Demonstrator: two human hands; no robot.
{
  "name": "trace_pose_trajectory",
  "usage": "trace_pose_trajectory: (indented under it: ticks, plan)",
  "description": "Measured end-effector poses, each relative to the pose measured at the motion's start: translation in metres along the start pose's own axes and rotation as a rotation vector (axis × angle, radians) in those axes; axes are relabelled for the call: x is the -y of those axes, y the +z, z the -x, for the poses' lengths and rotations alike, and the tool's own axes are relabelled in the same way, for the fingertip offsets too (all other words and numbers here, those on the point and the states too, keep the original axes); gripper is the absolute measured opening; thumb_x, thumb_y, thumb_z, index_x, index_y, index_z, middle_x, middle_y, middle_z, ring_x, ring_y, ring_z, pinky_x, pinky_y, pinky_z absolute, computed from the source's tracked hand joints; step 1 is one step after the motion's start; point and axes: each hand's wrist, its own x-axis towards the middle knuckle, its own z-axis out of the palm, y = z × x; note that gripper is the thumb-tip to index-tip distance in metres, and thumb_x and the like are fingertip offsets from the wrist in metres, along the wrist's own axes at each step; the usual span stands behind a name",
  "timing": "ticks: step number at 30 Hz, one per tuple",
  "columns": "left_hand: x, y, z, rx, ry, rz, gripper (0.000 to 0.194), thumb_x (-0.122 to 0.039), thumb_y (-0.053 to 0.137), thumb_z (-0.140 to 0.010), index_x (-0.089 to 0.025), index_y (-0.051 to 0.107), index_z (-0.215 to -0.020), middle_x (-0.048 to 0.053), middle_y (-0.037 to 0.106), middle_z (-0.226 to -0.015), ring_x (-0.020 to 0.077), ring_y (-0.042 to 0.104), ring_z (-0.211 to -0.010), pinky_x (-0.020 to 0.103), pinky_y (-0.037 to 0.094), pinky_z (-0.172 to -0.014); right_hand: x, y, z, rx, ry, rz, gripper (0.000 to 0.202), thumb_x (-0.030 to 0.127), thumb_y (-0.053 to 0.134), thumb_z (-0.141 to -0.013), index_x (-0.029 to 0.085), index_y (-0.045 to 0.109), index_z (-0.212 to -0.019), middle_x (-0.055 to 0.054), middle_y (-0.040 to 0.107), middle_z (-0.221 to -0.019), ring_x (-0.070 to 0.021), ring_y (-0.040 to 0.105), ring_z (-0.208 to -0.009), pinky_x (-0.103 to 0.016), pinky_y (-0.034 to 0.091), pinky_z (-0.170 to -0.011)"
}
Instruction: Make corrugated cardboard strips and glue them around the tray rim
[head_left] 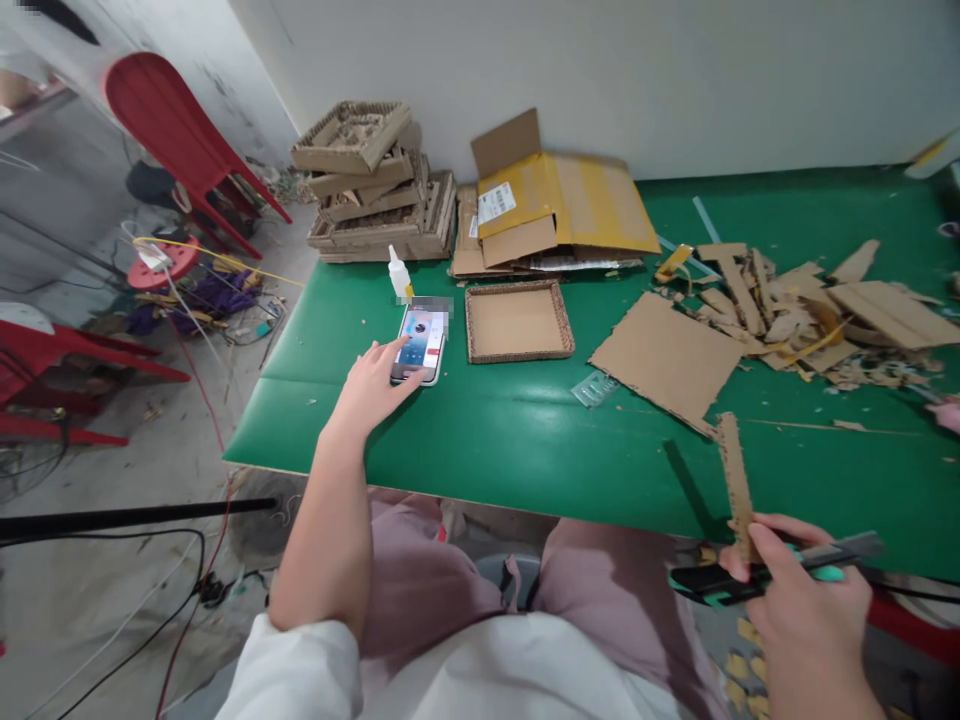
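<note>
My left hand (373, 388) reaches over a smartphone (422, 345) lying face up on the green table, its fingers stretched out and touching the lit screen. Off to the right, my right hand (806, 590) is closed around a narrow cardboard strip (733, 480) and a black and green utility knife (720, 585). The strip points up and away, between thumb and fingers. The knife lies across the palm, its blade end toward the right. Just right of the phone sits a shallow cardboard tray (517, 352), and a white glue bottle (399, 275) stands behind the phone.
Cardboard trays (352, 150) are stacked at the back left beside an opened yellow-taped box (585, 205). A flat cardboard sheet (667, 355) and a heap of cardboard scraps (795, 310) cover the right side. Red chairs (172, 130) and cables are on the floor at left.
</note>
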Motion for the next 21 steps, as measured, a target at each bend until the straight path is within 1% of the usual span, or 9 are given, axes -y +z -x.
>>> trace_pose_trajectory:
  ticks: [5, 9, 11, 14, 15, 18, 21]
  plan:
    - [-0.007, 0.008, -0.009, -0.032, 0.006, -0.053, 0.062, -0.049, 0.05, -0.085, -0.019, 0.039, -0.139, 0.013, 0.048, -0.138, 0.0366, 0.032, -0.135, 0.051, 0.031, -0.107, 0.0, 0.0, 0.001, -0.007, 0.006, -0.012, 0.026, 0.021, 0.08, -0.046, 0.015, 0.058, -0.059, 0.003, 0.051, -0.037, -0.0115, 0.041, -0.025, -0.024, 0.035, -0.03]
    - [-0.011, 0.012, -0.011, -0.062, 0.008, -0.142, 0.058, -0.05, 0.05, -0.085, -0.022, 0.045, -0.136, 0.014, 0.051, -0.134, 0.0371, 0.033, -0.134, 0.054, 0.028, -0.108, 0.001, 0.001, 0.002, -0.02, 0.012, -0.008, 0.026, 0.02, 0.08, -0.046, 0.015, 0.058, -0.058, 0.003, 0.051, -0.037, -0.0121, 0.042, -0.025, -0.024, 0.034, -0.029]
    - [-0.011, 0.014, -0.01, -0.072, -0.001, -0.148, 0.064, -0.052, 0.049, -0.085, -0.021, 0.04, -0.139, 0.016, 0.049, -0.135, 0.0367, 0.033, -0.135, 0.054, 0.027, -0.108, 0.001, 0.002, 0.002, -0.025, 0.012, -0.01, 0.026, 0.02, 0.08, -0.045, 0.015, 0.058, -0.058, 0.003, 0.05, -0.036, -0.0116, 0.041, -0.025, -0.023, 0.032, -0.029]
    - [-0.007, 0.015, -0.009, -0.08, -0.042, -0.106, 0.076, -0.054, 0.048, -0.084, -0.016, 0.025, -0.146, 0.018, 0.044, -0.14, 0.0369, 0.029, -0.137, 0.054, 0.026, -0.109, 0.001, 0.002, 0.002, -0.011, 0.008, -0.013, 0.026, 0.021, 0.08, -0.045, 0.015, 0.058, -0.057, 0.003, 0.05, -0.036, -0.0113, 0.041, -0.025, -0.023, 0.033, -0.029]
    - [-0.006, 0.015, -0.008, -0.082, -0.058, -0.095, 0.077, -0.054, 0.048, -0.084, -0.015, 0.024, -0.146, 0.019, 0.042, -0.141, 0.0372, 0.027, -0.138, 0.054, 0.025, -0.109, 0.001, 0.002, 0.001, -0.009, 0.004, -0.011, 0.026, 0.021, 0.08, -0.045, 0.015, 0.058, -0.058, 0.003, 0.05, -0.036, -0.0114, 0.041, -0.025, -0.024, 0.034, -0.029]
    - [-0.002, 0.016, -0.006, -0.08, -0.072, -0.078, 0.073, -0.054, 0.048, -0.084, -0.015, 0.03, -0.143, 0.017, 0.04, -0.144, 0.0375, 0.024, -0.139, 0.054, 0.024, -0.11, -0.001, 0.001, 0.0, -0.011, 0.001, -0.004, 0.027, 0.022, 0.081, -0.045, 0.016, 0.058, -0.059, 0.003, 0.051, -0.036, -0.0119, 0.041, -0.024, -0.025, 0.035, -0.029]
    - [0.0, 0.016, -0.006, -0.082, -0.066, -0.076, 0.07, -0.054, 0.047, -0.085, -0.017, 0.034, -0.142, 0.016, 0.041, -0.143, 0.0373, 0.025, -0.139, 0.055, 0.024, -0.111, -0.001, 0.0, 0.0, -0.013, 0.005, -0.005, 0.028, 0.022, 0.081, -0.044, 0.016, 0.058, -0.058, 0.003, 0.052, -0.037, -0.0119, 0.041, -0.024, -0.025, 0.035, -0.029]
